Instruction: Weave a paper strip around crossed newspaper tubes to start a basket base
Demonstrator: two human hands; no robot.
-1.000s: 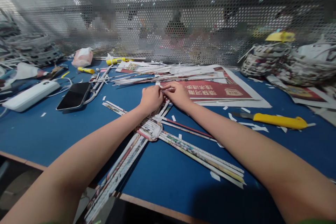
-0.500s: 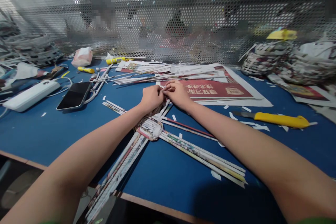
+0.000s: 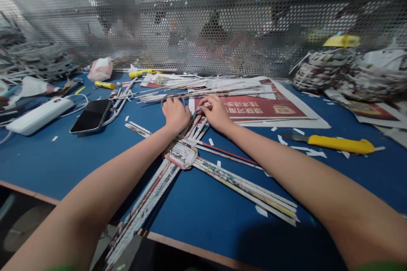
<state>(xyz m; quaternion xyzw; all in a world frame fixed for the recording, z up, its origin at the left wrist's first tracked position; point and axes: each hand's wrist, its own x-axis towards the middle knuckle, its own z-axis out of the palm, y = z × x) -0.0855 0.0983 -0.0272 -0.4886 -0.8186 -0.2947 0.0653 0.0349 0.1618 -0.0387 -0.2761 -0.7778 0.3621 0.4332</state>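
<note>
A small woven square of rolled newspaper tubes point(image 3: 181, 154) lies on the blue table point(image 3: 63, 156), with long tubes point(image 3: 244, 188) fanning out from it in a cross. My left hand point(image 3: 174, 114) is closed just beyond the square. It grips a thin tube that bends in a loop point(image 3: 171, 96) over its fingers. My right hand point(image 3: 216, 113) is beside it with fingers pinched on the far ends of the upright tubes point(image 3: 197, 123). The two hands are a short gap apart.
Loose paper tubes point(image 3: 203, 89) and a red newspaper point(image 3: 263, 108) lie behind the hands. A yellow-handled knife point(image 3: 340, 144) is at the right, and a phone point(image 3: 90, 115) and a white power bank point(image 3: 34, 114) at the left. Woven baskets point(image 3: 349, 76) stand back right, before a perforated metal screen point(image 3: 203, 17).
My hands were pressed together over the tube ends. The left hand has moved left and away, pulling a thin tube round into a loop. The right hand stays put.
</note>
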